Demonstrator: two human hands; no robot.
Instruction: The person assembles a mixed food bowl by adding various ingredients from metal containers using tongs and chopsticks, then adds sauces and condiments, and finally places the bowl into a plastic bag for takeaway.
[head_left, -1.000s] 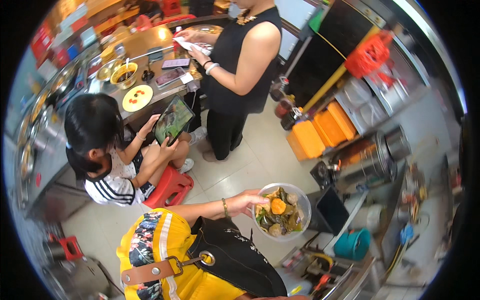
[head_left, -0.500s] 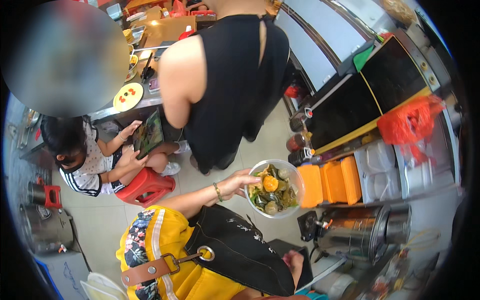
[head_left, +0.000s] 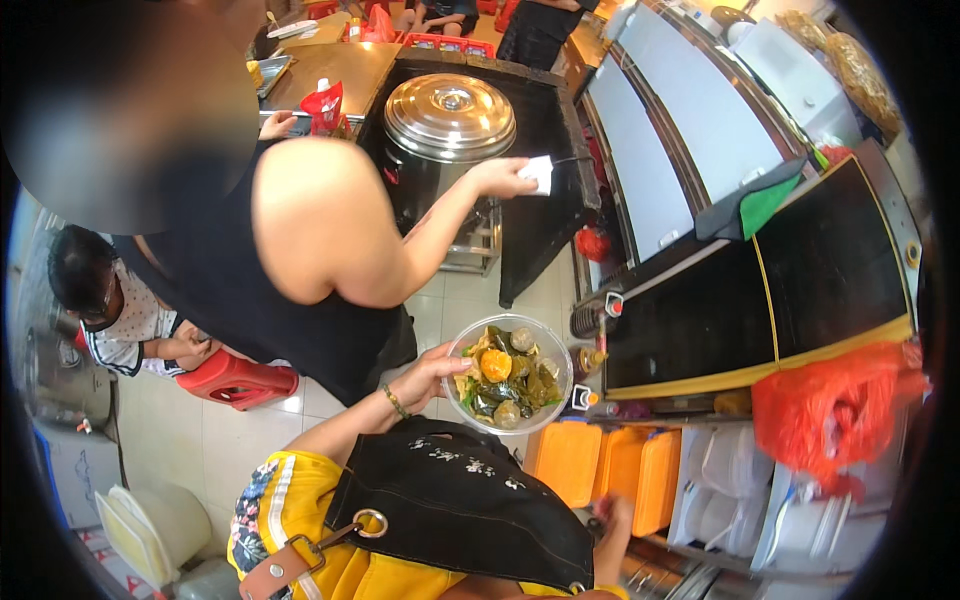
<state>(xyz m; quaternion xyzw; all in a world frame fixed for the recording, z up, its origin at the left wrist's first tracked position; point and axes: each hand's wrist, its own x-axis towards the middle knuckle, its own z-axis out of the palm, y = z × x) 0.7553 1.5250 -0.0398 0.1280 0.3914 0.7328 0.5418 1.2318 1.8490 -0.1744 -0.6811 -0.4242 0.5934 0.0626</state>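
My left hand (head_left: 437,373) grips the near-left side of a clear round plastic bowl (head_left: 566,374), its thumb over the rim. Inside the bowl lie an orange-yellow egg yolk (head_left: 495,366), dark green leafy pieces (head_left: 540,385) and several greyish balls (head_left: 507,413). The bowl is held roughly level above the floor, in front of my black apron (head_left: 450,500). Low on the right, my right hand (head_left: 616,518) hangs beside the apron, close to orange plastic containers (head_left: 567,462). Its fingers look curled, with something small and dark beside them that I cannot make out.
A person in black (head_left: 270,270) stands ahead on the left, one arm stretched right with a white piece (head_left: 537,176). Beyond that arm is a lidded steel pot (head_left: 450,112). Another person sits on a red stool (head_left: 238,378). A black-fronted counter (head_left: 690,330) and red bag (head_left: 825,415) are right.
The view has shifted, bringing the steel pot into sight. The person in black has leaned left and reaches out an arm. The bowl stays in my left hand; my right hand is nearer the orange containers.
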